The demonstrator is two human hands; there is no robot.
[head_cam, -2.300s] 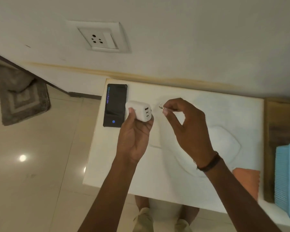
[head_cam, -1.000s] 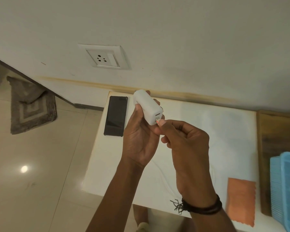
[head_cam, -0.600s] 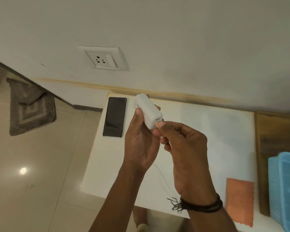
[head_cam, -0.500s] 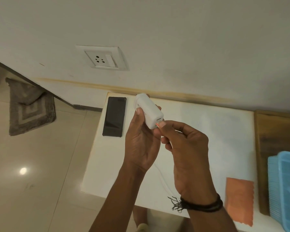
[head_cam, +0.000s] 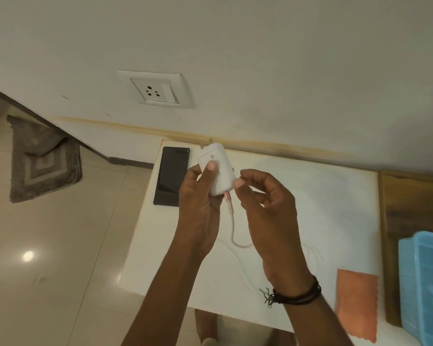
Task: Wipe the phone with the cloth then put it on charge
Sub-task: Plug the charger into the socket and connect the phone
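A black phone (head_cam: 171, 176) lies screen-dark at the far left corner of the white table (head_cam: 323, 196). My left hand (head_cam: 200, 203) holds a white charger adapter (head_cam: 216, 168) upright above the table. A white cable (head_cam: 231, 221) is plugged into the adapter's lower end and loops down onto the table. My right hand (head_cam: 263, 208) hovers just right of the adapter, fingers loosely apart, off the plug. The orange cloth (head_cam: 356, 303) lies flat at the table's near right.
A wall socket (head_cam: 158, 89) sits on the wall above the table. A blue plastic basket (head_cam: 425, 290) rests on a wooden surface (head_cam: 408, 208) to the right. A grey mat (head_cam: 41, 158) lies on the tiled floor at left.
The cable plug has gone into the adapter. My right hand has let go of the plug and drawn slightly away. My left hand has turned the adapter more upright.
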